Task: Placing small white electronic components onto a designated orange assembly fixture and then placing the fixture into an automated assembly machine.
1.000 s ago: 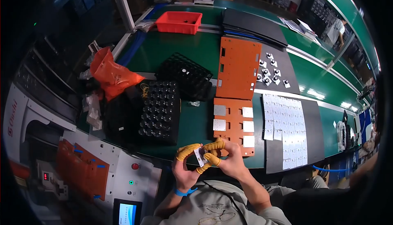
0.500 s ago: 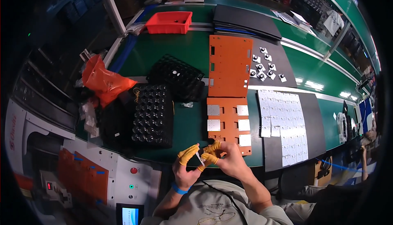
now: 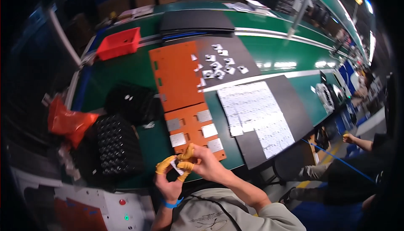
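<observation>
Both hands wear yellow finger cots and meet over the table's near edge. In my left hand (image 3: 169, 182) a small white square plate (image 3: 176, 166) is gripped by its edges. The fingers of my right hand (image 3: 201, 162) pinch at the same plate from the other side; a small dark part seems to sit on it, mostly hidden by fingertips. Just beyond lies an orange fixture board (image 3: 189, 135) bearing several silver square plates (image 3: 208, 130). A second orange board (image 3: 174, 73) adjoins its far end.
Right of the boards, a sheet of white plates (image 3: 256, 109) rests on a dark mat. Beyond are several white plates with black lenses (image 3: 228, 61). To the left stand a tray of black lenses (image 3: 115, 145), black trays (image 3: 130, 102), an orange bag (image 3: 69, 119) and a red bin (image 3: 119, 44).
The view has swung to the right, so the table contents appear farther left and tilted. Both hands stay together on the small white plate.
</observation>
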Tool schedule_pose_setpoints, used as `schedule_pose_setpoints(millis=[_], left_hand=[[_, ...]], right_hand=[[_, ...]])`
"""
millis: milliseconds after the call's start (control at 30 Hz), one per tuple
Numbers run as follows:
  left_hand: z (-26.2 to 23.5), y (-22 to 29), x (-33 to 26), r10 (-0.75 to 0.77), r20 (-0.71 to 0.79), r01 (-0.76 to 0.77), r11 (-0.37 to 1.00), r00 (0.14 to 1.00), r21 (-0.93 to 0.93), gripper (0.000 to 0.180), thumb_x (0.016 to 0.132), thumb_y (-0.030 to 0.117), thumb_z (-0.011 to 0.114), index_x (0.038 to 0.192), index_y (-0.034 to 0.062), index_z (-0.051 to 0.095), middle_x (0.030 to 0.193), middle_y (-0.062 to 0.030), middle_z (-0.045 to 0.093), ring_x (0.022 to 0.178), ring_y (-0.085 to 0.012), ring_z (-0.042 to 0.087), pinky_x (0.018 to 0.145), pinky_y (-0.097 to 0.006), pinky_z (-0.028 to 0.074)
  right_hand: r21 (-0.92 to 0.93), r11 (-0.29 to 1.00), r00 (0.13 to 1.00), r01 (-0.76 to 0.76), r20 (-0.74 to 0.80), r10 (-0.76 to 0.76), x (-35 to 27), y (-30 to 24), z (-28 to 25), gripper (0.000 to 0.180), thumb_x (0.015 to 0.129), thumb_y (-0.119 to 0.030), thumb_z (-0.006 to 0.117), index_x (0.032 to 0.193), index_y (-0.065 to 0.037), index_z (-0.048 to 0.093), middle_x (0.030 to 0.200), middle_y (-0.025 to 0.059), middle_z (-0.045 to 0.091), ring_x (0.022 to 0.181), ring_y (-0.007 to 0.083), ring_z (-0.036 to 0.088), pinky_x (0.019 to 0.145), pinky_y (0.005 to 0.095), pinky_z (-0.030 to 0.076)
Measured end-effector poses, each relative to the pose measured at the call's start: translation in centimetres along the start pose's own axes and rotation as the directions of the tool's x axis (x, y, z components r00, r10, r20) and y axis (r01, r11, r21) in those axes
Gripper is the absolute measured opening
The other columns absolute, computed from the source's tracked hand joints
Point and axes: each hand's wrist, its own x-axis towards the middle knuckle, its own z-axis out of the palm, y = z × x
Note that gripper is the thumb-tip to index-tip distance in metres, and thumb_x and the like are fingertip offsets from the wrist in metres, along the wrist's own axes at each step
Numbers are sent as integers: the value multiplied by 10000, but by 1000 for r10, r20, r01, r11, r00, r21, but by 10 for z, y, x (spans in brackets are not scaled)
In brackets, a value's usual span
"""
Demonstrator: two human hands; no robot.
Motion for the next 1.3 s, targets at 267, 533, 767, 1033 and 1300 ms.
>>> schedule_pose_setpoints(millis=[267, 533, 767, 1033, 1300], left_hand=[[18, -12, 16, -280, 157, 318, 891, 947, -325, 552, 799, 50, 837, 1257, -47, 545, 1182, -112, 625, 1058, -188, 642, 927, -311, 547], [10, -28, 17, -309, 263, 384, 869, 914, -313, 324, 935, 151, 706, 1162, -69, 639, 1063, -92, 698, 970, -153, 663, 862, -278, 539], [-5, -23, -4, -213, 202, 233, 969, 956, -83, 236, 922, 153, 736, 1028, -43, 658, 929, -17, 564, 780, -74, 540, 643, -223, 433], [-15, -58, 15, -375, 37, 361, 911, 926, 199, 203, 929, 101, 720, 872, -82, 652, 734, 16, 570, 687, -21, 480, 555, -222, 368], [-4, -66, 25, -310, 90, 272, 916, 947, 294, 235, 887, 129, 755, 871, -97, 695, 618, -94, 627, 546, -66, 460, 473, -294, 370]], right_hand=[[-639, 729, 956, 244, 31, -293, -15, 12, -15, 449, 793, -116, 749, 1203, 22, 628, 936, 139, 513, 863, 313, 560, 713, 414, 482], [-298, 932, 941, 208, -200, -274, -26, 38, -8, 266, 842, -87, 758, 1092, -8, 712, 882, 93, 532, 779, 230, 552, 665, 349, 455], [-442, 858, 957, 263, 7, -289, -28, 41, -9, 275, 839, -170, 729, 1063, -11, 729, 971, 151, 542, 906, 329, 555, 777, 412, 482], [-295, 955, 938, 11, -327, -112, -43, 32, -42, 378, 883, -16, 683, 1259, -2, 653, 865, 44, 523, 666, 114, 514, 614, 245, 436], [-255, 967, 918, -10, -386, -92, -56, 39, -42, 340, 882, -29, 663, 1220, -6, 678, 803, 22, 498, 737, 131, 467, 702, 251, 407]])
